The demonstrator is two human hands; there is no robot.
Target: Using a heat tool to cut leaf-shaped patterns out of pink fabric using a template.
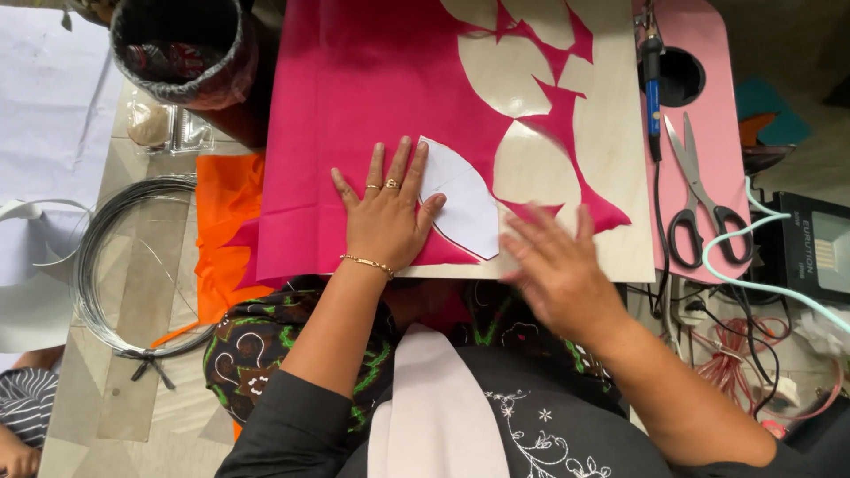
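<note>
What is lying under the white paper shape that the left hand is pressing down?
The white paper shape lies on pink fabric, which rests on a pale board. The left hand covers the shape's left edge, so the fabric there is hidden.

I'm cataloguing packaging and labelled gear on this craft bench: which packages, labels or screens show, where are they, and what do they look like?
Clear plastic packet: upper left, beside the dark lined bin; flat, see-through, with pale and metallic contents.
Black boxy device with white printed label: far right edge, right of the steel black-handled scissors; dark rectangular face with a lighter grey panel.
No lit screen shows.
</note>
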